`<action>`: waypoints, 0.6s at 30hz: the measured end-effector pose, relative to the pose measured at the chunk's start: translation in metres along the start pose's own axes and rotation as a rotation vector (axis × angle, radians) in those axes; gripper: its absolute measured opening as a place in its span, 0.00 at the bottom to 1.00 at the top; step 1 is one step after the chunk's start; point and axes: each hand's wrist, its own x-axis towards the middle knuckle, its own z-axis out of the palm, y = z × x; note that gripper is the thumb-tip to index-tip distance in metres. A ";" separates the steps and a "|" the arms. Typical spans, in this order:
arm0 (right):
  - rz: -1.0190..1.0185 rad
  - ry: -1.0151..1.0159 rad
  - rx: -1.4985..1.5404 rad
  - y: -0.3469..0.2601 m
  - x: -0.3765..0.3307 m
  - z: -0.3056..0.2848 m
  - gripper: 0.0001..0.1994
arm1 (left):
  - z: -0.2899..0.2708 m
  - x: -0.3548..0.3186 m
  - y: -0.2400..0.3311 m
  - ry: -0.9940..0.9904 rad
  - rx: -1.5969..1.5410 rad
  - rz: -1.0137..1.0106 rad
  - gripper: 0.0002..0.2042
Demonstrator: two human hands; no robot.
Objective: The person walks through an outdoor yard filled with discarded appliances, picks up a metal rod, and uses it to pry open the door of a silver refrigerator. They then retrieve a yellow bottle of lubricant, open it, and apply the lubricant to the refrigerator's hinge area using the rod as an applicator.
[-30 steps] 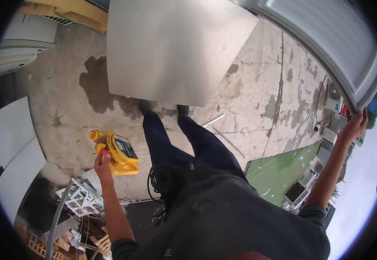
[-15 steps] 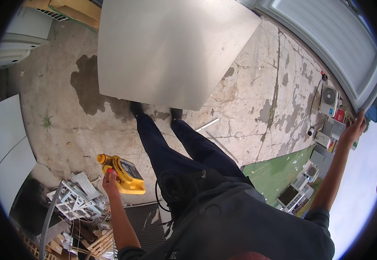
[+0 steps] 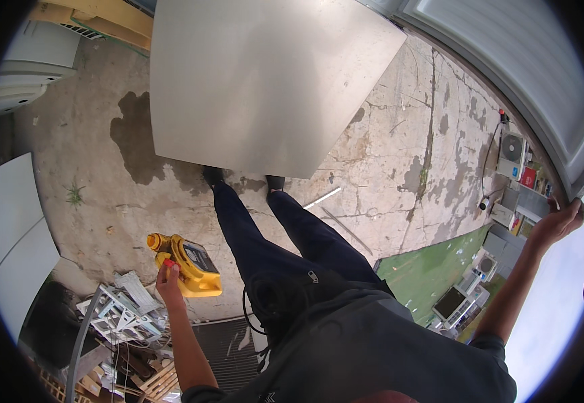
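My left hand (image 3: 170,285) is closed on a yellow plastic jug (image 3: 201,282) with a dark label and a yellow cap at its spout. A small red piece (image 3: 169,264) shows at the fingertips; whether it is part of the jug I cannot tell. Raised at the right, my right hand (image 3: 561,221) has its fingers hooked on the lower edge of a pale ribbed appliance door (image 3: 507,67), which looks like a refrigerator door's inner side. In front of my feet stands a tall appliance with a smooth grey-beige panel (image 3: 258,87).
Scrap metal frames (image 3: 120,316) and wooden slats (image 3: 157,383) lie at the lower left. White appliance panels (image 3: 16,228) stand at the left edge. Thin strips (image 3: 322,197) lie on cracked concrete near my feet. An air-conditioner unit (image 3: 510,153) and other appliances line the right.
My right hand has come down and slightly right, and the door edge has swung the same way with it. The jug in my left hand has shifted slightly left and up.
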 end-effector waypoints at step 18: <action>0.580 -0.135 0.220 0.167 0.044 0.010 0.22 | -0.006 0.010 -0.017 -0.057 -0.050 0.018 0.20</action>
